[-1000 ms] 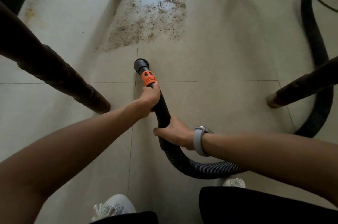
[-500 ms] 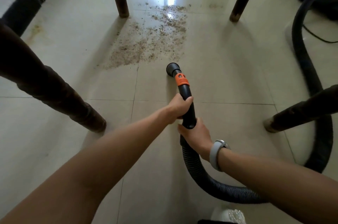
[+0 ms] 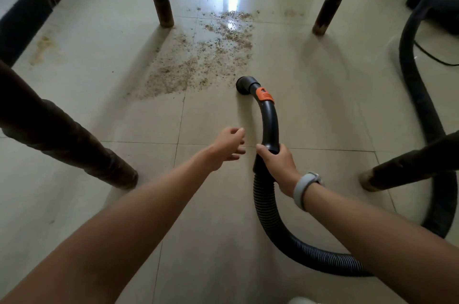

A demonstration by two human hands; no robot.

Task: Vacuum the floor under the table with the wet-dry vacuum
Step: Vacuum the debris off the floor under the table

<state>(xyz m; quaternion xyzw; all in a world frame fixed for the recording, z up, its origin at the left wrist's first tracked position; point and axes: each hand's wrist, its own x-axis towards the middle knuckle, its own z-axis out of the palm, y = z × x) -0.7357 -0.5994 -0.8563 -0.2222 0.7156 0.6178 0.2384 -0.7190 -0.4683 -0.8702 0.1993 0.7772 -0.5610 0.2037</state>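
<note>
A: Where's the hose?
B: The right hand grips the rigid handle; the left hand hovers beside it, loose, holding nothing.
A: Handling?
B: Probably light; ribbed hose flexes, nozzle ahead near debris.

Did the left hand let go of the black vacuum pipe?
Yes. The left hand has come off the pipe and hangs beside it; only the right hand grips it.
</note>
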